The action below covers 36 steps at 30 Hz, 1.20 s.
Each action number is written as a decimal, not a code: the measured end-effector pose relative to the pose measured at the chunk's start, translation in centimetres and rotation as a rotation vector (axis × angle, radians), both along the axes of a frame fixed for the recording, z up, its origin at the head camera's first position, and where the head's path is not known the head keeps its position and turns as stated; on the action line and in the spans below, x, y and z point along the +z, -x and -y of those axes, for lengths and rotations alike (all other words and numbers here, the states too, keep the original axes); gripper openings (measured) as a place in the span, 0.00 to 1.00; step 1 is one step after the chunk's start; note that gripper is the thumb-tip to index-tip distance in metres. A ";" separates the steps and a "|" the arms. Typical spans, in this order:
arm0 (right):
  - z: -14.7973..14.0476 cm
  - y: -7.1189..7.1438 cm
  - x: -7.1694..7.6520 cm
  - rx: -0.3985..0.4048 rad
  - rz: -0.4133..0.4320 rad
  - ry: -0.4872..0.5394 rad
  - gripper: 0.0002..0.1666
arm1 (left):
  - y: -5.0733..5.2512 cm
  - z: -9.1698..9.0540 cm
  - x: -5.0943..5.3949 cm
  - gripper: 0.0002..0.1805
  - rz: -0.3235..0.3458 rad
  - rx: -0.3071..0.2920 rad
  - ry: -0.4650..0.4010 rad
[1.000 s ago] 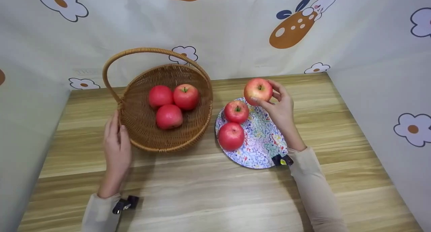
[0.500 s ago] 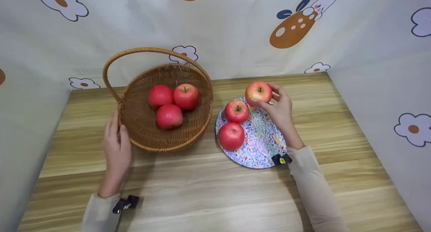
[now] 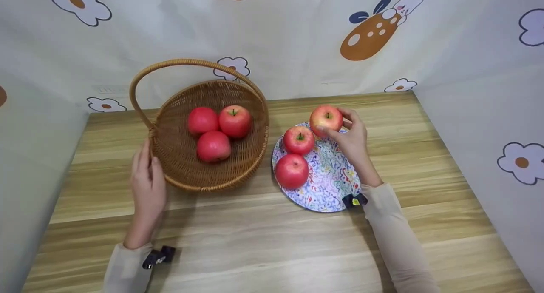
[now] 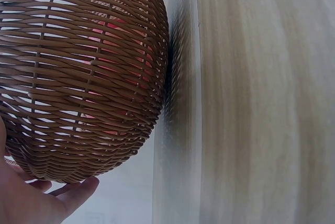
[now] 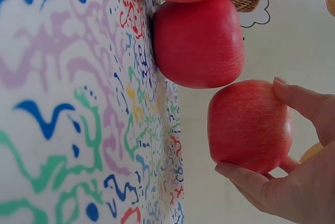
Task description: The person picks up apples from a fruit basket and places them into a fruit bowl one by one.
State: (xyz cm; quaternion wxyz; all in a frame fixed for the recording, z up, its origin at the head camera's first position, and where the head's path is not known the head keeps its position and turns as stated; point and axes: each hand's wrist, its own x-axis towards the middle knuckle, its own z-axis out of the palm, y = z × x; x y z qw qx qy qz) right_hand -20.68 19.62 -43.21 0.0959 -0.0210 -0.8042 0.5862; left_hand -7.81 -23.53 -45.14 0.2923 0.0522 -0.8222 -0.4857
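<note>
My right hand (image 3: pixel 350 135) holds a red apple (image 3: pixel 326 119) between thumb and fingers over the back edge of the patterned plate (image 3: pixel 327 186). In the right wrist view a gap shows between the held apple (image 5: pixel 250 125) and the plate. Two more apples (image 3: pixel 298 140) (image 3: pixel 292 171) sit on the plate's left side. The wicker basket (image 3: pixel 178 167) contains three apples (image 3: pixel 214 146). At its left side rests my left hand (image 3: pixel 148 186); in the left wrist view, the fingers (image 4: pixel 78 195) lie against the woven wall of the basket (image 4: pixel 94 77).
The basket's tall arched handle (image 3: pixel 187 62) rises above its back rim. Behind the wooden table (image 3: pixel 255 250) stands a pale curtain (image 3: pixel 297 42) printed with flowers, and similar cloth hangs on both sides.
The right hand has lowered slightly toward the plate with its apple, which appears lower in the head view. My left hand and the basket have stayed in place.
</note>
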 end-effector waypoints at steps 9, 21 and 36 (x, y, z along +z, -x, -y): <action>-0.2 0.3 -0.6 0.001 0.045 0.007 0.40 | 0.0 0.0 0.1 0.28 0.008 0.004 0.001; -0.6 0.5 -1.2 0.039 0.085 0.014 0.40 | 0.0 -0.1 0.2 0.28 0.007 0.002 -0.002; -1.0 0.6 -1.7 0.080 0.144 0.046 0.41 | 0.0 -0.1 0.2 0.28 0.015 0.004 -0.010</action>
